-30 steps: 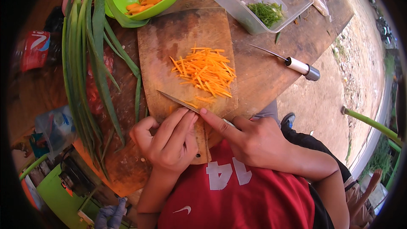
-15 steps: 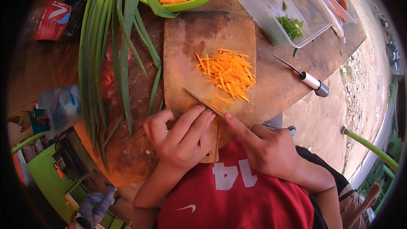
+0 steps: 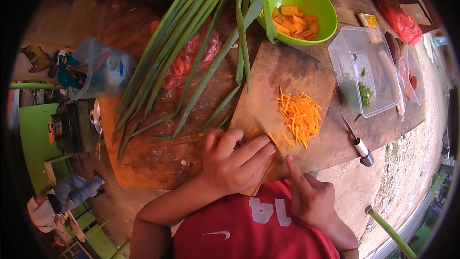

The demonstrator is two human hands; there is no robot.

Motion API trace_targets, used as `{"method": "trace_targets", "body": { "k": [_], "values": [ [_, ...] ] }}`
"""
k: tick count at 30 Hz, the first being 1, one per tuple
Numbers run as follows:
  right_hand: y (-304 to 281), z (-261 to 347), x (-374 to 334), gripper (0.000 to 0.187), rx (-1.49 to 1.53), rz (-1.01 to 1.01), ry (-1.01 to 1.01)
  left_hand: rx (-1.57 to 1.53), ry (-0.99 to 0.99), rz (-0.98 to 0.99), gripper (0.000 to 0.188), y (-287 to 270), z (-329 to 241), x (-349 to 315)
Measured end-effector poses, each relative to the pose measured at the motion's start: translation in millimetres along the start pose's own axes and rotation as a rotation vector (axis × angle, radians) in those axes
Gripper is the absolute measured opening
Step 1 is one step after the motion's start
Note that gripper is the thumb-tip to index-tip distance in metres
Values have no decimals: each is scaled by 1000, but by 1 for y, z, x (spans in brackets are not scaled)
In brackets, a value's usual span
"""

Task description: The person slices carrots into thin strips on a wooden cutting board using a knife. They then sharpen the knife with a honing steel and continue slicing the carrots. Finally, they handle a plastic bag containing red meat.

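Observation:
A small kitchen knife (image 3: 271, 137) lies slanted over the near part of the wooden cutting board (image 3: 287, 67), its tip pointing away to the left. My right hand (image 3: 311, 196) grips its handle, mostly hidden, with the index finger stretched along the blade's back. Close left of the blade, my left hand (image 3: 237, 158) has its fingers bent and pressed down on a carrot piece; only a sliver of orange shows by the fingertips. To the right of the knife rests a loose pile of thin carrot strips (image 3: 300, 116).
Beyond the board stands a green bowl (image 3: 323, 17) of carrot pieces. Long spring onions (image 3: 191, 33) spread across the table's left. At right are a clear plastic box (image 3: 378, 100) with chopped greens and a second knife (image 3: 360, 147). A person (image 3: 72, 189) sits at lower left.
My view has swung left, so the board and bowl appear farther right and turned. Both hands keep their places at the knife; the carrot pile looks much the same.

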State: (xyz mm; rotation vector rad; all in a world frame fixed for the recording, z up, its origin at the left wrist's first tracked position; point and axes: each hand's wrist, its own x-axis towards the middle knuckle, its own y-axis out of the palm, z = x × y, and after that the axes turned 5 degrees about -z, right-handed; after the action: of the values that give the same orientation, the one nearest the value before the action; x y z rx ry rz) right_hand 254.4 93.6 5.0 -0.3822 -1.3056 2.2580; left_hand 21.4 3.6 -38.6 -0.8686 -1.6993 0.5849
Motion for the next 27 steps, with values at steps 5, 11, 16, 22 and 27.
{"method": "trace_targets", "body": {
  "k": [5,11,16,22,27],
  "values": [
    [-3,1,-1,77,-41,16,-15,-2,6,0,21,1,1,-1],
    [1,0,0,77,-17,-25,-19,19,-21,-14,19,2,-1,3],
    [2,0,0,76,-15,-17,-15,-10,-17,-7,16,1,0,2],
    [-2,3,1,71,34,24,34,-41,-21,-32,18,2,0,2],
    [-3,3,4,69,50,29,39,-50,-39,-37,19,3,0,1]
  ]
}}
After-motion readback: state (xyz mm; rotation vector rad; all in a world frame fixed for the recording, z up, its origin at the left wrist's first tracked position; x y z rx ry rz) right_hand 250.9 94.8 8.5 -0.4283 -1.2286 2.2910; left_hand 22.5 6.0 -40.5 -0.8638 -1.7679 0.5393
